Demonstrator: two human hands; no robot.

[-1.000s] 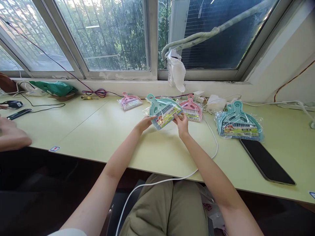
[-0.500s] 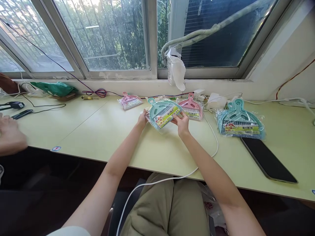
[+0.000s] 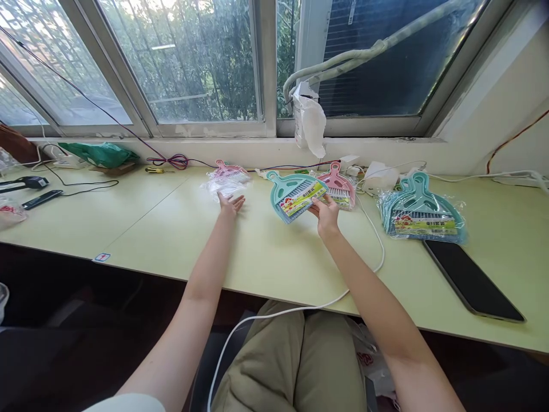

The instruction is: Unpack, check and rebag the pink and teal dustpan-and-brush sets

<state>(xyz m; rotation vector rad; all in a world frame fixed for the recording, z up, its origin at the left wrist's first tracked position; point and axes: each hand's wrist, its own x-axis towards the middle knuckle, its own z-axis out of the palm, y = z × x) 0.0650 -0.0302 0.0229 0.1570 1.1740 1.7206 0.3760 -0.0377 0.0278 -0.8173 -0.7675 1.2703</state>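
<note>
My right hand (image 3: 327, 216) grips the right edge of a teal dustpan-and-brush set (image 3: 295, 194), which is tilted and shows a yellow-green label; no plastic bag shows round it. Fingers spread, my left hand (image 3: 230, 205) is just in front of a crumpled clear plastic bag (image 3: 226, 184), which lies over a pink set (image 3: 227, 169). Behind the teal set, to its right, is another pink set (image 3: 340, 186) in clear wrap. Several wrapped teal sets (image 3: 420, 209) are stacked at the right.
A black phone (image 3: 474, 280) lies at the right, near the stack. A white cable (image 3: 377, 234) crosses the table (image 3: 274, 269) and my lap. Farther left are a green bag (image 3: 100, 153), a screwdriver (image 3: 155, 170) and a dark phone-like object (image 3: 42, 199).
The clear bag has come off the teal set and now lies over the left pink set. My left hand has let go and moved left, open. The other person's hand has left the left edge.
</note>
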